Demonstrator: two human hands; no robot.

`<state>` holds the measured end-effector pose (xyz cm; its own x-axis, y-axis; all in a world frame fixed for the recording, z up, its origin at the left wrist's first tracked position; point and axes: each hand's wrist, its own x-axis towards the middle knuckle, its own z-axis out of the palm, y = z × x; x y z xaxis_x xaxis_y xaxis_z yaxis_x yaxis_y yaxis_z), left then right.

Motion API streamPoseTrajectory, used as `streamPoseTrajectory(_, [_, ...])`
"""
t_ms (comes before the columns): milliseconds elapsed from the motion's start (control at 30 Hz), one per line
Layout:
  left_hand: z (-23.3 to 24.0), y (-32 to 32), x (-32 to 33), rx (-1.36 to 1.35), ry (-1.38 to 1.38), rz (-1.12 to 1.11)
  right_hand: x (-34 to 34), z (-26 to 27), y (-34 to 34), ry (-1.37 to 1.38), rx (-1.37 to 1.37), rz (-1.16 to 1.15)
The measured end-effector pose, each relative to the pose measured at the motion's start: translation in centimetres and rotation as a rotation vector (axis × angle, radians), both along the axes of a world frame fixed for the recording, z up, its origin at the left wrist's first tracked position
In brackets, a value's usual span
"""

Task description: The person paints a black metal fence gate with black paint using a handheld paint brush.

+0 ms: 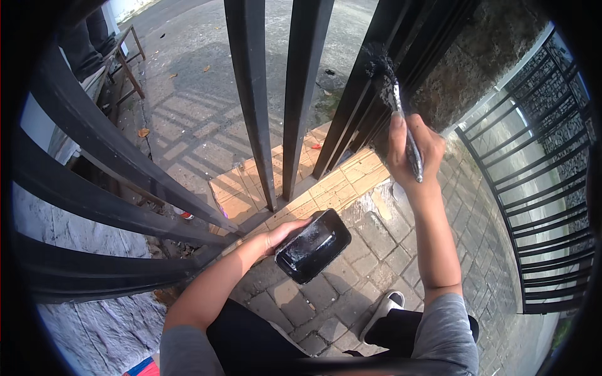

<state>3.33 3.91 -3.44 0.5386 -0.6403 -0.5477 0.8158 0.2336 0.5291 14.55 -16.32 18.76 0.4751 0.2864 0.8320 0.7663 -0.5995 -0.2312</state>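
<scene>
My right hand (416,145) is raised at the upper right and grips a paintbrush (398,101) by its paint-spattered handle. The brush's dark bristles lie against or just in front of a black metal fence bar (362,80); whether they touch it, I cannot tell. Lower down, my left hand (286,232) holds a rectangular black tray (314,246) by its left side. Wet, glossy black paint shows inside, with light reflections. More dark fence bars (247,94) rise in front of me from a metal bottom rail.
Cardboard (350,176) lies along the foot of the fence on both sides. A rough wall (451,61) adjoins the bars. Another black gate (541,202) stands at the right. Beyond the fence, a person's dark-trousered legs (84,44) are near a metal-framed bench (129,77). Paving blocks (324,291) lie underfoot.
</scene>
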Motion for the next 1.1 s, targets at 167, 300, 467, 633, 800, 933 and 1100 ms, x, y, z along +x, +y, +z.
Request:
streamPoseTrajectory(167, [3.1, -0.7, 1.3, -0.211, -0.108, 0.24, -1.6, -0.8, 0.0, 0.279, -0.354, -0.139])
streamPoseTrajectory(300, [3.4, -3.1, 0.0, -0.354, -0.121, 0.284, -5.0, 3.4, -0.8, 0.431, -0.408, -0.095])
streamPoseTrajectory(467, [3.7, -3.2, -0.4, -0.602, -0.064, 0.322, -9.2, 5.5, -1.1, 0.427, -0.375, -0.071])
streamPoseTrajectory(633, [2.3, -3.4, 0.9, -0.577, -0.103, 0.41, -15.1, 5.5, -2.4, 0.584, -0.398, 0.032])
streamPoseTrajectory(800, [1.6, -3.5, 0.6, -0.64, -0.102, 0.453, -17.1, 0.4, -3.4, 0.581, -0.332, -0.006])
streamPoseTrajectory(933, [0.1, -3.9, -0.1, -0.604, -0.209, 0.499, -17.7, -3.7, -1.3, 0.518, -0.255, -0.064])
streamPoseTrajectory(1100, [-0.1, -4.5, -1.9, -0.469, -0.302, 0.509, -17.7, -7.5, -0.1, 0.369, -0.406, -0.186])
